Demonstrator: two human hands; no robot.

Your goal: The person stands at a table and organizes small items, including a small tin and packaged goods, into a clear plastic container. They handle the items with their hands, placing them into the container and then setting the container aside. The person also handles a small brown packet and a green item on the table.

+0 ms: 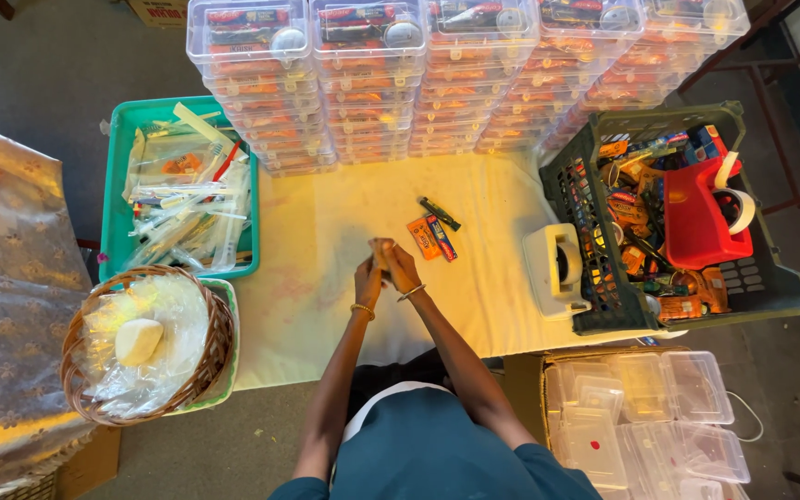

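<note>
Cream-coloured cloth covers the table. Both hands meet over its middle: left hand and right hand are pressed together, fingers closed around something small between them — too hidden to identify. Each wrist carries a thin bangle.

Just beyond the hands on the cloth lie small orange and blue packets, side by side, and past them a dark green stick-shaped packet, apart from the hands.

Far edge of table: stacks of clear lidded boxes, filled with orange and red contents, in several columns.

Left side: teal tray piled with clear-wrapped items; nearer the person, a wicker basket lined with clear plastic, a pale yellow lump inside.

Right side: dark green crate holding mixed packets and a red tape dispenser; a white tape dispenser stands against the crate's left wall. Below it, off the table — a cardboard carton of empty clear boxes.
</note>
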